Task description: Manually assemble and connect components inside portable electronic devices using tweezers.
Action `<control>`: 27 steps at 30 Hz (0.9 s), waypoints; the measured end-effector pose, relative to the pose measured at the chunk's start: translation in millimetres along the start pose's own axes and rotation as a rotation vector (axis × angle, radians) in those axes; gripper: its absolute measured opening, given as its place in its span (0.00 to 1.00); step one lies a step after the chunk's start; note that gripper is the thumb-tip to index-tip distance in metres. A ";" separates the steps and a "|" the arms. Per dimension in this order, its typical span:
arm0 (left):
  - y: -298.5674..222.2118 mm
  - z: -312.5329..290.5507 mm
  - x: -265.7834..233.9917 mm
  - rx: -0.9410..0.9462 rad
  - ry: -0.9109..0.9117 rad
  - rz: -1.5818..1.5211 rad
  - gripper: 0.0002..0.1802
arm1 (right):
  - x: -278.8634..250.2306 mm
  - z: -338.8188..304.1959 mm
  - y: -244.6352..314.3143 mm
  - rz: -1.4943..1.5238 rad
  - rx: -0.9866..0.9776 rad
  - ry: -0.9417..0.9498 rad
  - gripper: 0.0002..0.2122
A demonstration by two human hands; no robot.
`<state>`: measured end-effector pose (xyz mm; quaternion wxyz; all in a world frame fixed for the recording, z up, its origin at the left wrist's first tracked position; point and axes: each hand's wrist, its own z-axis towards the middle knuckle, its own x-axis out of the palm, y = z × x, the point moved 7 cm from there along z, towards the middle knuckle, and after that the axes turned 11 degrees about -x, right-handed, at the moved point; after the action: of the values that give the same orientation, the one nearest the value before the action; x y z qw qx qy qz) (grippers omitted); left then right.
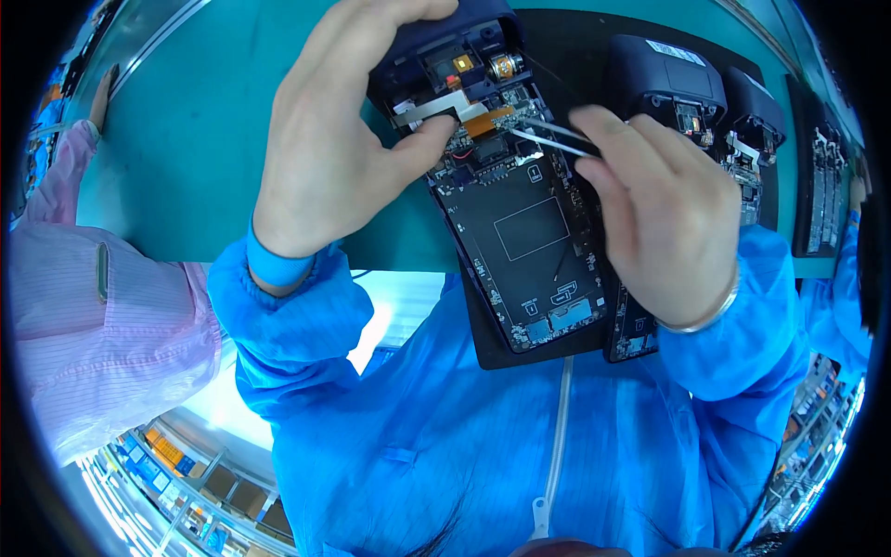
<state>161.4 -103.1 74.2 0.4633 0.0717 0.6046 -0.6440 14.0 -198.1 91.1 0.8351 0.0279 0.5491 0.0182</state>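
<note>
Near the front edge of the black mat (492, 355), the uncovered device (534, 227) lies slantwise before you, board upward, its dark housing (478, 20) at the far end. Your right hand (664, 204) pinches one pair of tweezers (548, 142), the tips slightly parted at the right end of one orange ribbon (485, 123). Whether they grip it cannot be determined. Your left hand (320, 139) is curved round the housing, thumb down just left of the ribbon.

Advice, as judged: keep the left hand's hold steady so the board cannot turn; bring the tips in low and flat; handle the ribbon by its end without creasing it; keep the metal points off neighbouring components.

Count: one device under your two hands; one pair of tweezers; one orange ribbon. To the right, two more housed units, one larger in view (664, 74) and one beyond it (750, 97), partly covered by your right hand and sleeve. At the far right of the teal worktop (204, 139), one dark assembly (821, 204), type undetermined.
</note>
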 end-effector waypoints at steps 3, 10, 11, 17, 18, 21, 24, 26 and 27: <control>-0.5 2.7 2.2 0.058 0.057 0.035 0.37 | 3.8 -3.1 -20.9 0.612 0.116 0.232 0.05; -8.9 6.1 14.2 0.093 0.190 -0.050 0.39 | 26.0 -6.9 -36.5 0.943 0.453 0.594 0.07; -11.1 6.4 13.5 0.093 0.195 -0.052 0.39 | 27.0 -3.5 -36.4 0.945 0.458 0.594 0.07; -13.3 7.2 13.1 0.164 0.170 -0.025 0.39 | 28.8 4.0 -32.6 0.995 0.492 0.632 0.08; -14.3 7.4 12.3 0.167 0.173 -0.004 0.39 | 28.3 4.9 -33.3 0.976 0.506 0.643 0.08; -12.4 6.1 12.1 0.163 0.173 -0.004 0.38 | 26.2 10.6 -29.9 0.949 0.514 0.666 0.08; -12.3 4.1 12.2 0.176 0.170 -0.010 0.38 | 25.5 11.3 -23.1 0.899 0.430 0.586 0.07; -16.6 4.8 10.2 0.186 0.169 0.003 0.38 | 25.7 11.2 -23.8 0.855 0.351 0.503 0.06; -18.5 6.9 9.1 0.141 0.195 0.022 0.34 | 20.5 16.4 -24.1 0.732 0.173 0.435 0.05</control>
<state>146.8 -116.6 83.2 0.4031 0.1732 0.5992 -0.6697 37.1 -221.3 77.3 0.6328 0.2864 0.6658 0.2726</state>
